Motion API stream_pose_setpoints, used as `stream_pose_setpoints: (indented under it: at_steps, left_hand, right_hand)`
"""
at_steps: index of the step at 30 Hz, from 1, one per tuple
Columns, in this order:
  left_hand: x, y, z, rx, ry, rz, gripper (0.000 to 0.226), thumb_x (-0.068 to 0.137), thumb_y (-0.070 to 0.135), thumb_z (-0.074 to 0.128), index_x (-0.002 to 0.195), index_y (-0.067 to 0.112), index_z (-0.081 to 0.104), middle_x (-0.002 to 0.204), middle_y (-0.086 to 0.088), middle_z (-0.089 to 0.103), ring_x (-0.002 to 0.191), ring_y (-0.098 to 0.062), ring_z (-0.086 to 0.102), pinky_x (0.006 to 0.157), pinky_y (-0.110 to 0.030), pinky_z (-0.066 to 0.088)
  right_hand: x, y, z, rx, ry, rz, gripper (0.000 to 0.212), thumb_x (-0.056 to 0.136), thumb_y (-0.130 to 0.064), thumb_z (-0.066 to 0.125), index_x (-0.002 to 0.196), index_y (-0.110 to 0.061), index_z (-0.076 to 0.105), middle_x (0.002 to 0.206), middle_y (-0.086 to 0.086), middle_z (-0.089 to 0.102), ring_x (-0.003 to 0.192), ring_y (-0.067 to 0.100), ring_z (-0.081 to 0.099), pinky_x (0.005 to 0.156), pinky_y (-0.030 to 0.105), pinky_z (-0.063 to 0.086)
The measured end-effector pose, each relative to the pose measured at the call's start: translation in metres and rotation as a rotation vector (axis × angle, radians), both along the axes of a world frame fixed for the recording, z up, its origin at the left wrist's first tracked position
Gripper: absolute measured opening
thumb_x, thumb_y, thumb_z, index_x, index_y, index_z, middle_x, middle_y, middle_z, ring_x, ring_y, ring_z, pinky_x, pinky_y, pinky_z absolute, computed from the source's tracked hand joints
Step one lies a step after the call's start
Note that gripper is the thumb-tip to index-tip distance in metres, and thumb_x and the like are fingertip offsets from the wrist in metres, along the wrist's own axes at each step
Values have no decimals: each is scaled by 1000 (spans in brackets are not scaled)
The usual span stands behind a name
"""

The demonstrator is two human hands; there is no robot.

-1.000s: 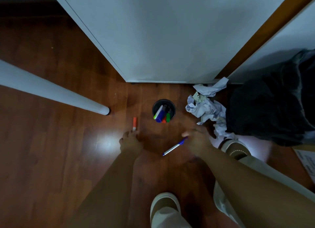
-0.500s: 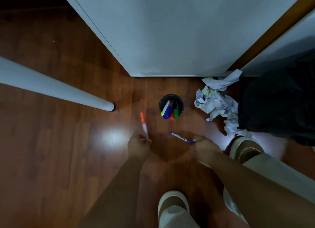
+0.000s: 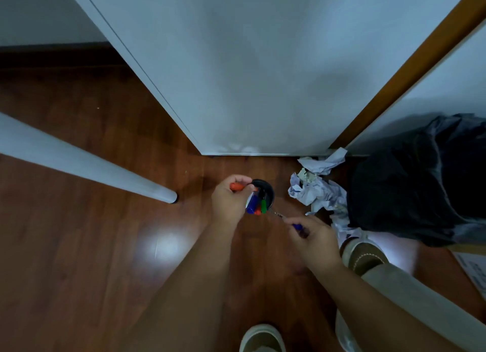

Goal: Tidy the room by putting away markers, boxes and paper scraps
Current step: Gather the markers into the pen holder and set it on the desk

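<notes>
An orange marker (image 3: 234, 186) is gripped in the closed fingers of the left hand (image 3: 229, 201) directly over the left rim of a round black cup (image 3: 268, 190), in which blue, green and orange markers are stood upright on the wooden floor (image 3: 92, 246). A thin pen with a blue cap (image 3: 288, 221) is pinched by the right hand (image 3: 314, 237), just near and right of the cup, its silvery tip pointed at the cup's near rim. Crumpled paper scraps (image 3: 315, 191) are heaped right of the cup against a black bag (image 3: 415, 183), a white cabinet panel (image 3: 263, 75) is seen on the far side, and a white table leg (image 3: 86, 167) is planted to the left.
</notes>
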State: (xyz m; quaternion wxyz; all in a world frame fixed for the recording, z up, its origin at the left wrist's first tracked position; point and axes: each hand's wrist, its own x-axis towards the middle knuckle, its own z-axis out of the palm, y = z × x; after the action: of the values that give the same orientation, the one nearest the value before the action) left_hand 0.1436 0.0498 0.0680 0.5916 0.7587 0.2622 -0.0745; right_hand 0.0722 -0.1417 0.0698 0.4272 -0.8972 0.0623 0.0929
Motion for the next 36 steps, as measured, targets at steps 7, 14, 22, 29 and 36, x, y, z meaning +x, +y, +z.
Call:
stream_pose_setpoints:
  at_steps: [7,14,22,29,36]
  left_hand:
    - [-13,-3,-7,85,60,32,25,88,25,67,112,31,65,119,10,64,112,-6,57,96,-27,46]
    - [-18,0,-27,-171,348,183,57,95,55,40,139,20,49,146,-3,47,135,-23,43,113,-43,32]
    - [-13,-6,-31,-431,426,188,62,99,55,30,141,12,44,141,-7,52,126,-24,52,105,-37,36]
    - [-21,-17,-23,-396,495,54,53,100,54,27,139,22,42,127,-12,58,107,-26,60,100,-40,40]
    - [-36,-18,-7,-262,565,-67,53,98,58,28,134,24,48,125,-8,55,116,-26,53,90,-40,41]
  right_hand:
    - [43,14,23,132,-14,-163,15,85,-11,67,94,-18,76,89,0,70,77,14,64,72,26,53]
    - [58,36,-7,36,398,165,66,84,-28,59,146,-32,35,116,0,68,103,21,65,93,41,52]
    - [64,35,-34,461,719,-251,65,92,-28,57,151,-20,29,154,6,36,140,24,38,116,42,31]
    - [69,33,-20,606,811,-349,65,94,-57,40,145,-16,42,151,7,42,138,23,40,114,42,27]
    - [34,10,-14,532,870,-459,53,98,-51,38,138,-16,48,135,9,55,117,24,54,97,42,40]
